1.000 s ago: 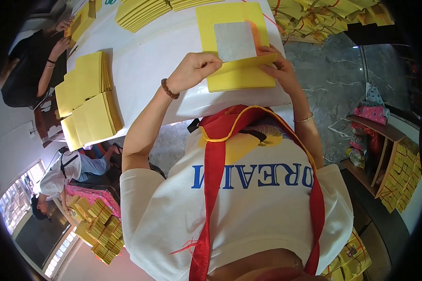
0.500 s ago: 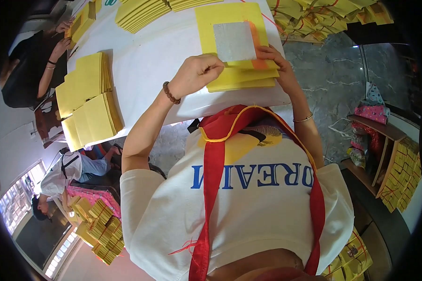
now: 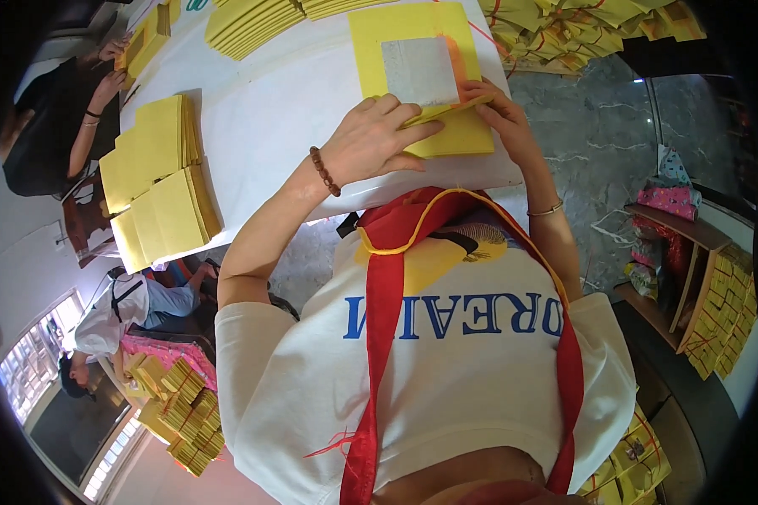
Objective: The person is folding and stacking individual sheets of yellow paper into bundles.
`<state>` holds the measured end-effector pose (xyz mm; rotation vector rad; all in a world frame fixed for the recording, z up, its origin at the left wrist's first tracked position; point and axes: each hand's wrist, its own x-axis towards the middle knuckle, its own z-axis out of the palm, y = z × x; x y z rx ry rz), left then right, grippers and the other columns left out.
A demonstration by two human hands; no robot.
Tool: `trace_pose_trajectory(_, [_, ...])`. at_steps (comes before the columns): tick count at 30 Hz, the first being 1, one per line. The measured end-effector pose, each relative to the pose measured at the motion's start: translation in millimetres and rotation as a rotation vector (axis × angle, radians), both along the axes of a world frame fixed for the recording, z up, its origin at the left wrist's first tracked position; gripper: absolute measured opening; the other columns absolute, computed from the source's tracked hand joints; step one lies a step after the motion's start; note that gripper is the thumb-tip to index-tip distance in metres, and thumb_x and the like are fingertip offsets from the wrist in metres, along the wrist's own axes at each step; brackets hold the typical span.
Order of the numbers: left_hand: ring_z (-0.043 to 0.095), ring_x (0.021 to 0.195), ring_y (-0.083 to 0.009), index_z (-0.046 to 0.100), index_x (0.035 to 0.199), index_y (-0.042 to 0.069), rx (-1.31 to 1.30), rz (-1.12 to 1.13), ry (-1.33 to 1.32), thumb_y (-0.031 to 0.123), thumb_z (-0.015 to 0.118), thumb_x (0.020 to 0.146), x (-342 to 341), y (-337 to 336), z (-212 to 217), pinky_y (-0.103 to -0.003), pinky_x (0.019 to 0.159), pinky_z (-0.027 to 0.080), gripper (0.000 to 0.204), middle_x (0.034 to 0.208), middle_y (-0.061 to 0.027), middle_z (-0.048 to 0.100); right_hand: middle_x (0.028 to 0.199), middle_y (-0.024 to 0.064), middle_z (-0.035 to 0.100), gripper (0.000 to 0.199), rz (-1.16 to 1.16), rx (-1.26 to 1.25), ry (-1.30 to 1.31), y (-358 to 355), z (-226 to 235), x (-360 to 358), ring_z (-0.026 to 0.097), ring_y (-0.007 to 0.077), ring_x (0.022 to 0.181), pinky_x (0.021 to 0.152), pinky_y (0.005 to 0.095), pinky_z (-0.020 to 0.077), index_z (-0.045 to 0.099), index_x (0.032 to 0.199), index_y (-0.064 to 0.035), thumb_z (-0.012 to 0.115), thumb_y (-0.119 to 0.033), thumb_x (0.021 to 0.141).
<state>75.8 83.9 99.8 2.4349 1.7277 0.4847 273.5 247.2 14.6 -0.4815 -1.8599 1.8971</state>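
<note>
A yellow paper sheet (image 3: 370, 42) with a silver-grey square (image 3: 419, 71) and an orange strip along the square's right side lies at the table's near right. Its near edge is bent up and back in a narrow fold, and more yellow paper (image 3: 459, 139) shows beneath. My left hand (image 3: 379, 139) has its fingers closed around the fold's left end, thumb lower down and apart. At the right end, the fingers of my right hand (image 3: 504, 114) pinch the same fold.
Stacks of yellow paper (image 3: 173, 210) sit along the left of the white-covered table (image 3: 269, 118), with more (image 3: 253, 25) at the far side. A person in black (image 3: 46, 130) handles yellow paper at left. Tied yellow bundles (image 3: 564, 34) lie beyond the table's right edge.
My left hand has moved down and opened from a closed fist to take the fold's left end. The sheet's near edge, flat before, now stands bent up between both hands.
</note>
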Motion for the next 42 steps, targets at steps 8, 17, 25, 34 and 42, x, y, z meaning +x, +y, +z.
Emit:
trace_pose_trajectory(8, [0.051,0.088,-0.0208,0.056,0.115,0.018,-0.002,-0.058,-0.027,0.035,0.069,0.069,-6.9,4.0,-3.6,-0.033,0.079,0.044,0.051,0.098,-0.0017,0.055,0.13,0.0053,0.043,0.032,0.008,-0.081,-0.001,-0.4,1.5,0.0,0.042,0.0149,0.118,0.098,0.0286,0.033,0.056,0.117,-0.0043,0.054,-0.012,0.086])
trace_pose_trajectory(17, [0.053,0.085,-0.021,0.062,0.102,0.015,0.023,-0.051,-0.151,0.032,0.066,0.074,-13.6,3.0,-5.1,-0.031,0.076,0.046,0.033,0.091,-0.0035,0.058,0.13,0.005,0.046,0.03,-0.006,-0.042,-0.025,0.1,2.5,0.2,0.037,0.015,0.124,0.1,0.0295,0.0314,0.056,0.116,-0.0043,0.053,-0.01,0.087])
trace_pose_trajectory(25, [0.054,0.087,-0.0197,0.063,0.101,0.015,0.075,0.01,-0.002,0.029,0.065,0.074,-7.4,4.0,-6.0,-0.031,0.074,0.046,0.031,0.092,-0.0023,0.058,0.127,0.0035,0.05,0.032,0.036,-0.017,-0.002,5.9,-3.2,0.3,0.032,0.0172,0.129,0.102,0.032,0.0301,0.058,0.115,-0.0068,0.057,-0.008,0.083])
trace_pose_trajectory(34, [0.055,0.082,-0.0171,0.065,0.088,0.013,0.026,0.008,0.025,0.026,0.064,0.074,-7.4,7.0,-10.6,-0.029,0.068,0.048,0.019,0.089,0.0,0.058,0.132,0.0056,0.045,0.04,0.271,0.196,-0.107,17.9,31.1,7.0,0.029,0.0215,0.131,0.107,0.0354,0.024,0.057,0.118,-0.01,0.062,-0.01,0.078])
trace_pose_trajectory(42, [0.054,0.081,-0.0163,0.062,0.079,0.01,0.144,-0.009,0.127,0.014,0.061,0.068,-6.1,7.6,-16.7,-0.028,0.065,0.049,0.012,0.084,-0.0007,0.056,0.134,0.0066,0.044,0.031,0.238,0.099,-0.097,22.0,13.8,7.8,0.03,0.0214,0.131,0.106,0.034,0.0261,0.059,0.116,-0.0092,0.053,-0.013,0.086])
